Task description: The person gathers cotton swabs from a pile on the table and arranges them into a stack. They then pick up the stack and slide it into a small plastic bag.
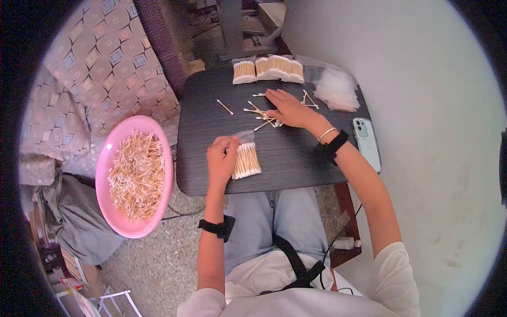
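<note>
My left hand (223, 158) is closed on the upper left edge of a clear plastic bag filled with cotton swabs (246, 161), which lies near the front edge of the dark table. Farther back, my right hand (290, 110) reaches over loose cotton swabs (255, 109), fingers stretched out and palm down. Some of those swabs are partly hidden beneath it. One single swab (225, 107) lies apart to the left.
Filled swab bags (280, 68) line the back of the table (206, 153). A stack of clear bags (337, 90) sits at back right, a phone (366, 142) on the right edge. Left of the table is a pink tub (101, 182) of swabs. A wall (422, 132) rises at right.
</note>
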`<control>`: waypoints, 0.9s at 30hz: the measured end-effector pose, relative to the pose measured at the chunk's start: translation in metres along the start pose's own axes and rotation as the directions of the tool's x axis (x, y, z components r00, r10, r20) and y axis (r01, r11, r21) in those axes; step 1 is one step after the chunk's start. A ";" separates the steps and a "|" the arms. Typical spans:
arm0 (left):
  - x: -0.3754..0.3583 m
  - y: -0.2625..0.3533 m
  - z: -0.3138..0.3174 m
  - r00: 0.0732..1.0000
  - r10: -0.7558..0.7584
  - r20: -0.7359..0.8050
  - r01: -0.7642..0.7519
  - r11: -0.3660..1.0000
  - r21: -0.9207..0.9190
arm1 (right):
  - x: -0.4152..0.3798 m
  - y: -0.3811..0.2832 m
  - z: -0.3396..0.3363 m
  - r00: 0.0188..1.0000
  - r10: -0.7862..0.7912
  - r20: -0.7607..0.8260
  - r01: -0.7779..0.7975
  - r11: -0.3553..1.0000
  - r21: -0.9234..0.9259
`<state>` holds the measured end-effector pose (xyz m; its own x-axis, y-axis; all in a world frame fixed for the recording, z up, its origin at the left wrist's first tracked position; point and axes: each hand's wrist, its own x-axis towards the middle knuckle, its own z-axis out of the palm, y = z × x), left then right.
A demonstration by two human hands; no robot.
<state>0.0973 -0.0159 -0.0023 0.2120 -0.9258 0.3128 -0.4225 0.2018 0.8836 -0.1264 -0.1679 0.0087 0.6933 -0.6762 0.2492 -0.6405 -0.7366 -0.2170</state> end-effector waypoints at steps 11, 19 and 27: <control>0.002 -0.002 0.003 1.000 0.000 -0.010 0.000 0.999 -0.034 | 0.062 -0.066 0.005 1.000 0.003 -0.023 -0.002 1.000 0.021; 0.002 0.000 0.001 1.000 -0.007 -0.001 0.007 1.000 -0.002 | 0.106 -0.089 0.024 0.993 0.107 -0.053 -0.112 0.987 -0.111; 0.002 0.003 0.002 1.000 0.020 -0.010 -0.020 1.000 -0.001 | 0.059 0.000 -0.034 1.000 0.012 0.014 -0.009 0.983 -0.186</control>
<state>0.0945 -0.0180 0.0006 0.2123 -0.9184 0.3338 -0.4260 0.2205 0.8774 -0.0966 -0.2073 0.0555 0.6905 -0.6848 0.2330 -0.6967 -0.7162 -0.0403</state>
